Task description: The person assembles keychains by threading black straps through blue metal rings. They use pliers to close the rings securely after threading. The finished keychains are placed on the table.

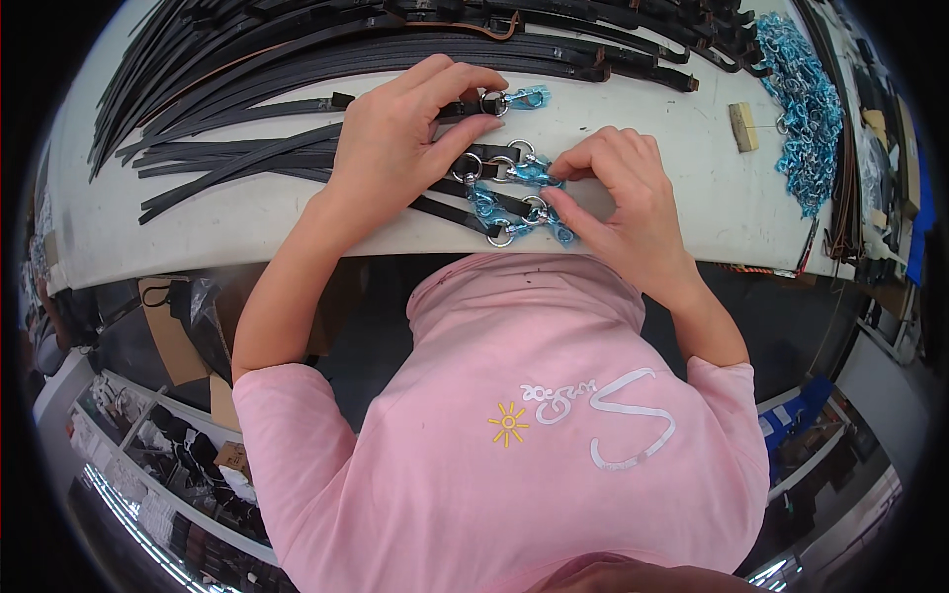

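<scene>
My left hand (400, 128) has its thumb and index finger on either side of a black strap (457, 111), close to its metal ring (492, 103). From that ring a snap hook in blue plastic film (526, 98) points right. Nearer to me, several black straps with rings lie in a loose group, their tails (227, 163) running left under my left wrist. My right hand (625, 198) is closed, fingertips pinching the blue-wrapped snap hook (534, 174) on one of them. More wrapped hooks (486, 205) lie just below, beside the right thumb.
Long black straps (395, 64) are spread in rows across the far side of the white table (692, 222). At the right sits a heap of blue-wrapped metal hooks (803, 128), with a small tan block (743, 127) beside it. Cardboard boxes (173, 331) stand below the table's front edge at left.
</scene>
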`<control>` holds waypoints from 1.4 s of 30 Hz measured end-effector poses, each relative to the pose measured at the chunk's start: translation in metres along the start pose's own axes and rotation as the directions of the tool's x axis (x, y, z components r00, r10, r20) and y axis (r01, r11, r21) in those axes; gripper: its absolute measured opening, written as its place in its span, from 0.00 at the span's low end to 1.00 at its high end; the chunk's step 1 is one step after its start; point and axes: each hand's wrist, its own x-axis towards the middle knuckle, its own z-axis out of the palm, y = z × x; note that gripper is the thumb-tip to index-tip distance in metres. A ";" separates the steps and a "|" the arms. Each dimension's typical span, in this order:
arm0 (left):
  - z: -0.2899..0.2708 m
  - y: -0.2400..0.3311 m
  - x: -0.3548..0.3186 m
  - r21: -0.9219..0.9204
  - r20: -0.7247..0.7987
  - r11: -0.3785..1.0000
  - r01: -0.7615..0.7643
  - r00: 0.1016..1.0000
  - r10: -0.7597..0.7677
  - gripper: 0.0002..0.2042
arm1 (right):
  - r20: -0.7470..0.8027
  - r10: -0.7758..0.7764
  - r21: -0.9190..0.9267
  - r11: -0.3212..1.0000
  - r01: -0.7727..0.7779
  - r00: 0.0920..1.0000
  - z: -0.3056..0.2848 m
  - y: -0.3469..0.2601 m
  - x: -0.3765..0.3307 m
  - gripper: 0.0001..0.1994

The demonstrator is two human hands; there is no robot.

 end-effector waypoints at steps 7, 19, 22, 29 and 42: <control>-0.002 -0.001 -0.001 -0.039 0.027 0.998 0.046 0.999 -0.045 0.14 | -0.066 0.049 0.032 0.998 -0.047 0.997 0.000 0.007 0.000 0.11; -0.005 -0.009 0.001 -0.160 0.035 0.980 0.120 0.993 -0.116 0.14 | 0.025 -0.126 -0.159 0.979 0.128 0.992 0.025 -0.039 0.025 0.16; -0.003 -0.011 0.001 -0.144 0.008 0.987 0.077 0.997 -0.077 0.14 | 0.061 -0.126 -0.131 0.982 0.134 0.990 0.020 -0.037 0.024 0.14; 0.000 -0.011 -0.001 -0.023 -0.033 0.999 -0.028 0.999 0.027 0.14 | -0.004 -0.098 -0.214 0.972 0.095 0.995 0.005 -0.027 0.021 0.08; 0.000 -0.004 -0.007 0.099 -0.055 0.992 -0.083 0.994 0.089 0.14 | -0.012 -0.107 -0.215 0.971 0.101 0.994 0.003 -0.019 0.016 0.07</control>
